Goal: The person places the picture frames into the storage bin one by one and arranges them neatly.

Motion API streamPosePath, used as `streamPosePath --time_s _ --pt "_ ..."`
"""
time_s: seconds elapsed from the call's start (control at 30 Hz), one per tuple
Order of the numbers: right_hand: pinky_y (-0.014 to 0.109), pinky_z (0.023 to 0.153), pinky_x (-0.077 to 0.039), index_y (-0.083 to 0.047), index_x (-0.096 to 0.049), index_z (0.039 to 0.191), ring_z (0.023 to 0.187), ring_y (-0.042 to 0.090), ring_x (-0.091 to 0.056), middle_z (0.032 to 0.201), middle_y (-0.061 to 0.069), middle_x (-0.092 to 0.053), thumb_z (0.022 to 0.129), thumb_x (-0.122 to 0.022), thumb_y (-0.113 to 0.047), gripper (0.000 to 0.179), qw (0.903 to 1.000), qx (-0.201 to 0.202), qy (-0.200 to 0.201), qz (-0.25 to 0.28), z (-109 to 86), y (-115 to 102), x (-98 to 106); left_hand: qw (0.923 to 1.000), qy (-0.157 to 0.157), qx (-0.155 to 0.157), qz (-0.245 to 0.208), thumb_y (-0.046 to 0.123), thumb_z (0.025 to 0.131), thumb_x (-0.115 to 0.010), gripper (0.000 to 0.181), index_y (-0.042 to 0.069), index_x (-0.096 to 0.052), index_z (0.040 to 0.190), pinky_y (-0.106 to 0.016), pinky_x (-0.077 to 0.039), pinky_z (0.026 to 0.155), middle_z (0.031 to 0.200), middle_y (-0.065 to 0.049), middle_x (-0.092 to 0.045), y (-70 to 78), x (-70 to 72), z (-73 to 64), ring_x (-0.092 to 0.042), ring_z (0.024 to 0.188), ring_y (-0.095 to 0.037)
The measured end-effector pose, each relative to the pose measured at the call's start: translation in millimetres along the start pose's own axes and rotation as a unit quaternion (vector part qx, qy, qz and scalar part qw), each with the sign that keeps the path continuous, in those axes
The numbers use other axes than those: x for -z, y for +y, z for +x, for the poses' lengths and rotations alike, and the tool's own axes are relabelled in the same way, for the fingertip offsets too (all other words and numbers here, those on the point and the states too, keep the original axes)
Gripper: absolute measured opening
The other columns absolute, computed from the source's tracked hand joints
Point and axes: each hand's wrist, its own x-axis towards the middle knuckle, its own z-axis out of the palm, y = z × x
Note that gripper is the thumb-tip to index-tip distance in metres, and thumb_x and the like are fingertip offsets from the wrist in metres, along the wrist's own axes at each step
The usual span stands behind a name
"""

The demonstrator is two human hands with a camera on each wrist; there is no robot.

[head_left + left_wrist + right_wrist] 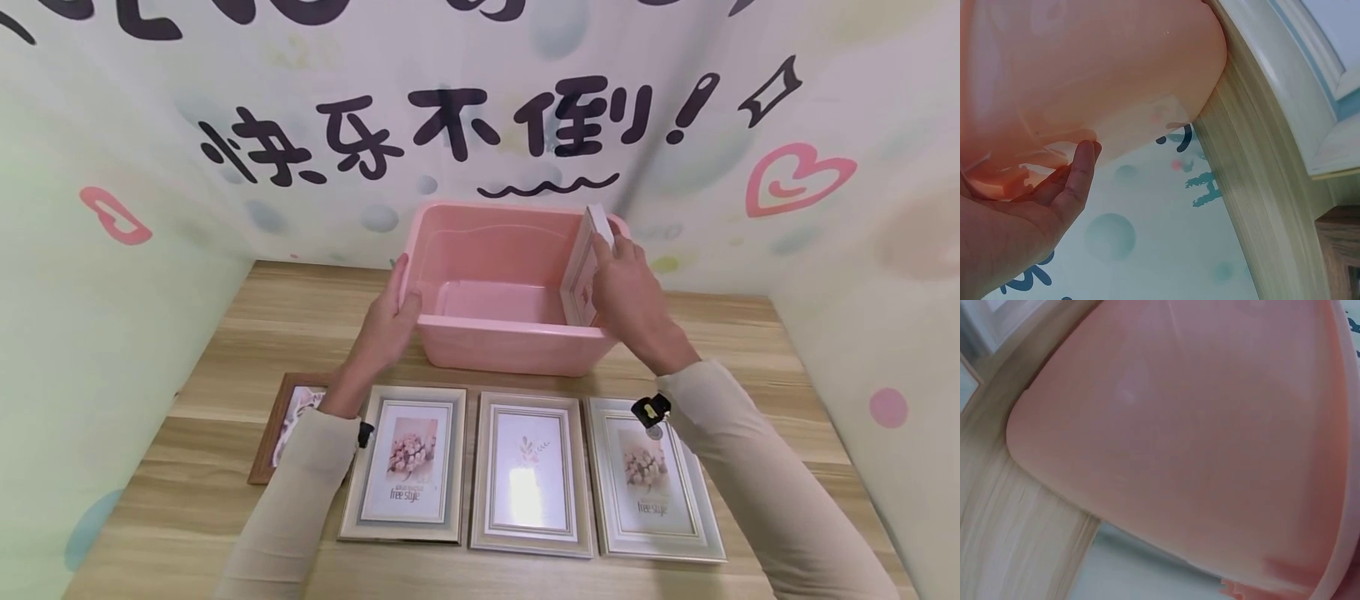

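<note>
Picture frame (580, 271) sits upright at the right end inside the pink tub (510, 348), just below the nearer right hand (632, 292), whose curled fingers pinch its top edge, its long axis hard to judge, while the left hand (386, 323) grips the opposite rim (414, 240).

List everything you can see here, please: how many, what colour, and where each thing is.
Plastic tub: one, pink, on the table towards the back
Floral picture frames: three, silvery, in a row in front of the tub
Brown picture frame: one, left of that row, partly hidden by an arm
Pale picture frame: one, whitish, on edge at the tub's right end
Table: one, light wood-grain, beneath everything
Backdrop: white, black Chinese characters, pink hearts, behind
Sleeves: two, beige, one per arm
Left hand: one, gripping the tub's left rim
Right hand: one, gripping the pale frame
</note>
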Motion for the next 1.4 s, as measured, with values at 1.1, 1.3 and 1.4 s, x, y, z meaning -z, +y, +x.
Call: streamPosePath --time_s 1.1,1.3,1.4 --pt "0.067 0.094 -0.048 -0.008 -0.029 0.155 0.131 0.053 -0.039 0.158 0.028 -0.020 0.100 -0.052 -0.022 0.061 0.9964 -0.066 -0.047 0.025 -10.5 9.3 14.1 0.9999 0.002 -0.009 -0.006 0.030 0.104 -0.035 0.064 0.018 -0.008 0.161 -0.048 -0.026 0.120 0.163 -0.013 -0.022 -0.1 -0.2 0.5 -0.029 0.146 -0.028" --pt "0.070 0.097 -0.043 -0.010 -0.028 0.156 0.135 0.053 -0.035 0.159 0.027 -0.020 0.102 -0.049 -0.029 0.061 0.9960 -0.069 -0.044 0.036 -10.9 11.6 16.2 0.9999 0.002 -0.010 -0.005 0.029 0.104 -0.035 0.064 0.017 -0.009 0.161 -0.046 -0.024 0.121 0.163 -0.013 -0.023 -0.1 -0.2 1.0 -0.028 0.147 -0.027" --pt "0.072 0.096 -0.043 -0.010 -0.026 0.157 0.135 0.053 -0.035 0.159 0.028 -0.021 0.103 -0.046 -0.034 0.062 0.9962 -0.068 -0.037 0.042 -12.1 13.2 18.5 0.9999 -0.001 -0.011 -0.003 0.029 0.105 -0.035 0.064 0.016 -0.008 0.161 -0.046 -0.023 0.121 0.163 -0.013 -0.022 0.0 0.0 0.9 -0.027 0.147 -0.027"
